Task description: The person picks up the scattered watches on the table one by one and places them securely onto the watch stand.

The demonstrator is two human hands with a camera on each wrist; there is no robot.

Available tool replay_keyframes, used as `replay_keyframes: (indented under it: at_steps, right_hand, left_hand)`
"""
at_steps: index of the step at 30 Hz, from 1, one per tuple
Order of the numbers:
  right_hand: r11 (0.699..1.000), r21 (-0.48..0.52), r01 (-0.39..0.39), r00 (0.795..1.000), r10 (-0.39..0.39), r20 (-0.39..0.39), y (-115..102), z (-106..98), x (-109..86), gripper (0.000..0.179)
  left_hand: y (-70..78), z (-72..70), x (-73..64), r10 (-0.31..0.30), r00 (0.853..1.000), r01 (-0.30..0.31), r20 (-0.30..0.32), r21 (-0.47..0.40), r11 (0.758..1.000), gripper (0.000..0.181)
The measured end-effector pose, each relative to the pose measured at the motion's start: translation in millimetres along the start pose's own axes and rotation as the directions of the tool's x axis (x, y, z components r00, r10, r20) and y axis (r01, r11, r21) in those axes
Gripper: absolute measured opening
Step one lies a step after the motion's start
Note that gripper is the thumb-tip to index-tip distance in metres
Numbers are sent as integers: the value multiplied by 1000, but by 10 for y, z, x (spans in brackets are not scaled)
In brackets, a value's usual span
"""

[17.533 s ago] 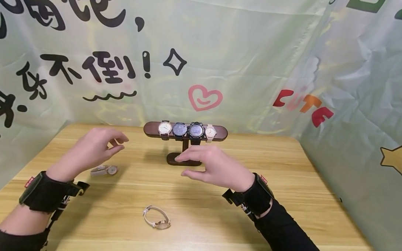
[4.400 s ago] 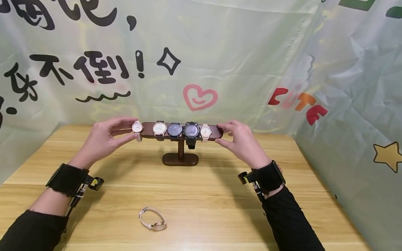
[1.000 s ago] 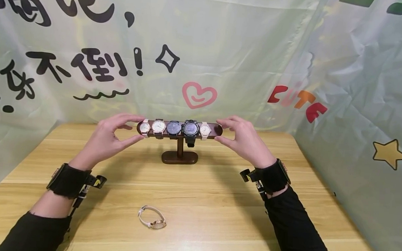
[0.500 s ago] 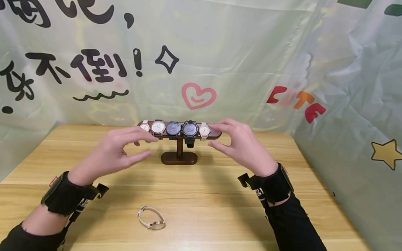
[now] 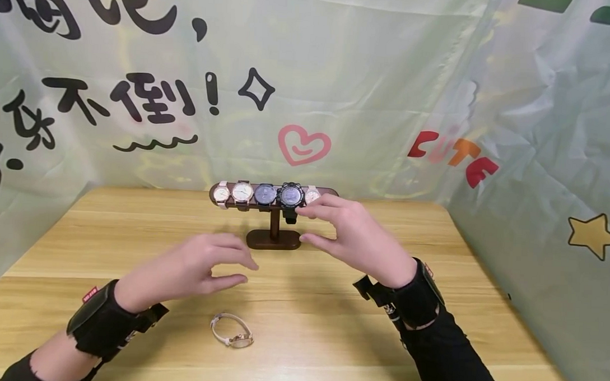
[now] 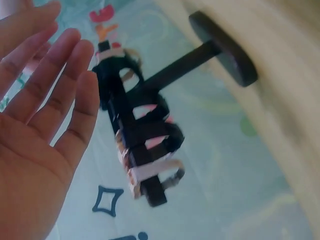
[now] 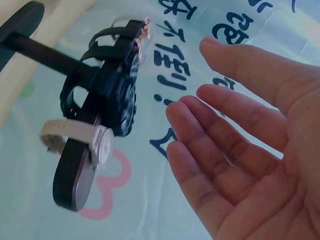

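A dark wooden watch stand (image 5: 273, 241) stands at the back of the table with several watches strapped along its bar. From the left these are a small pale watch (image 5: 221, 194), a white-dial watch (image 5: 242, 193), a dark watch (image 5: 265, 195), a chunky black watch (image 5: 291, 195) and a pale watch (image 5: 312, 195), the last partly behind my right fingers. My right hand (image 5: 356, 234) hovers in front of the bar's right part, fingers loose and holding nothing; the right wrist view shows a gap to the watches. My empty left hand (image 5: 186, 270) hangs above the table, behind a pale-strapped wristwatch (image 5: 241, 340) lying there.
The wooden table (image 5: 301, 302) ends at a hanging printed cloth (image 5: 378, 103) behind the stand and along the sides. In the left wrist view, the stand's foot (image 6: 225, 47) and the looped straps show from behind.
Since a second ago both hands have left the bar's ends and come nearer; the left moved right too. Earlier, the left hand brought the small pale watch from the table to the bar's left end.
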State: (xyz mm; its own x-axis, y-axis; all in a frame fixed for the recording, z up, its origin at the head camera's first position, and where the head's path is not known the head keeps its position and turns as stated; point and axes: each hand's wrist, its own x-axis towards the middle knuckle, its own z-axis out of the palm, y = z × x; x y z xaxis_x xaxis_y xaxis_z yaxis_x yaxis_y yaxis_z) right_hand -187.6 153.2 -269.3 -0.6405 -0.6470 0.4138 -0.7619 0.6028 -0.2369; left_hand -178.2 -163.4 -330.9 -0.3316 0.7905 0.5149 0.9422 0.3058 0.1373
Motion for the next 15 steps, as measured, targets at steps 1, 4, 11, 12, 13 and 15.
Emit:
replay_keyframes:
  at_steps: [1,4,11,12,13,15]
  right_hand:
    - [1000,0,8,1000,-8,6,-19,3,-3,43]
    - [999,-5,39,999,-39,18,-68,18,-7,42]
    - [992,15,123,992,-124,31,-156,57,-3,40]
    - [991,19,134,990,-134,34,-161,67,-5,39]
    - [989,23,144,989,-144,39,-166,77,-7,39]
    - [987,26,160,986,-161,51,-182,97,-10,38]
  left_hand:
    - [10,30,-10,-1,1000,1,20,-8,1000,27]
    - [44,117,-38,-7,997,10,75,-31,999,27]
    - [142,263,-83,-10,982,21,188,-56,998,24]
    - [153,280,-92,-13,979,27,201,-66,997,23]
    - [161,297,-101,-18,977,35,215,-76,996,22]
    - [174,327,-116,-29,971,52,238,-93,994,21]
